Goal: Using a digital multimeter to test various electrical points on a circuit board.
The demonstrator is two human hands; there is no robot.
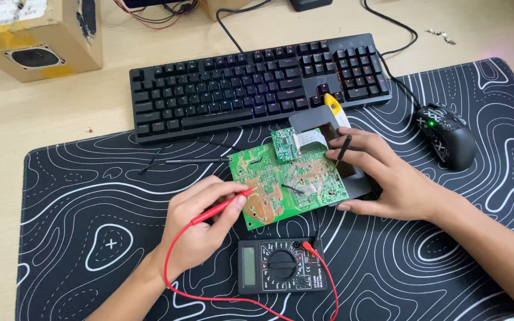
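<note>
- The left hand pinches the red probe, its tip touching the green circuit board.
- The right hand grips the black probe and steadies the board's right edge.
- The board lies at the middle of the desk mat; the multimeter sits near the mat's front edge.
- This looks like the measuring step; next the black tip needs a contact point on the board.

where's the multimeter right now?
In the head view, the multimeter lies on the patterned desk mat, bottom centre, just below the green circuit board and beside the left hand.
</note>
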